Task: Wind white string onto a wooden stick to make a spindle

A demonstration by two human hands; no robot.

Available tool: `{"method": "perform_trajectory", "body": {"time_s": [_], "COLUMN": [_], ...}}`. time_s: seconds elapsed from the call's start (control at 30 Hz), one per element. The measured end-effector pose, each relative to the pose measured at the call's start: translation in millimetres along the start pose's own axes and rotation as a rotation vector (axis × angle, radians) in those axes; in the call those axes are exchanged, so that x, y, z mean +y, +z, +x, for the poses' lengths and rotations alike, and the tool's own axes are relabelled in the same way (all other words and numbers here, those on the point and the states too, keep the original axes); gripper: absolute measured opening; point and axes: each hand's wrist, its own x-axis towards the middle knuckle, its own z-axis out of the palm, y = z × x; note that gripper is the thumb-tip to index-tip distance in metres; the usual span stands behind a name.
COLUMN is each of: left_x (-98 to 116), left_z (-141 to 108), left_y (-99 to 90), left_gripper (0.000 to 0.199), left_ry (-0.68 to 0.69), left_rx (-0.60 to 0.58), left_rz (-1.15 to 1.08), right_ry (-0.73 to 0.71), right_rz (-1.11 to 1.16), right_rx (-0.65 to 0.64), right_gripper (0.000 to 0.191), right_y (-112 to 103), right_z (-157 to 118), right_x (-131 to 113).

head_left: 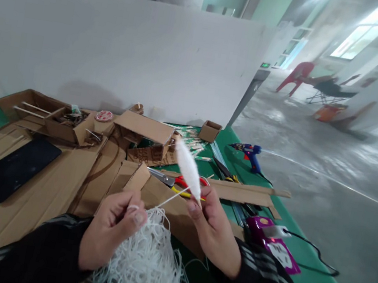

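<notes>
My right hand (214, 228) pinches the lower end of a white spindle-shaped bundle of wound string (186, 166), held up and tilted to the left. A taut length of white string (173, 198) runs from the bundle down to my left hand (115, 226). The left fingers are closed on that string, with a loop of it round one finger. Below and between the hands lies a big tangled heap of loose white string (151, 265). Behind the bundle, scissors (164, 177) with red and yellow handles are partly covered.
Cardboard sheets (70, 179) cover the left side, with a black phone-like slab (10, 169) on them. Cardboard boxes (144, 127) stand at the back before a white partition (124, 48). Rightward are a blue glue gun (250, 155), pliers (225, 171) and a purple corded device (273, 242).
</notes>
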Motion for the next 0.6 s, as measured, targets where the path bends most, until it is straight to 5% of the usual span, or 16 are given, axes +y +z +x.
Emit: {"method": "perform_trajectory", "body": {"time_s": [0.1, 0.2, 0.37, 0.6], "left_x": [-4, -2, 4, -6], "left_z": [6, 10, 12, 12], "left_y": [-2.5, -4.9, -7.6, -9.5], "left_gripper": [0.026, 0.032, 0.033, 0.039], "left_ry": [-0.146, -0.221, -0.119, -0.118], "left_rx": [0.036, -0.01, -0.053, 0.024], "left_rz": [-0.091, 0.113, 0.481, 0.615], "right_ry": [0.052, -0.005, -0.119, -0.099], "right_rz": [0.11, 0.024, -0.162, -0.19], "right_rx": [-0.092, -0.065, 0.005, -0.022], "right_gripper": [0.022, 0.02, 0.022, 0.017], "right_y": [-1, -3, -8, -8], "right_z": [-2, -2, 2, 2], "right_x": [-1, -2, 2, -2]}}
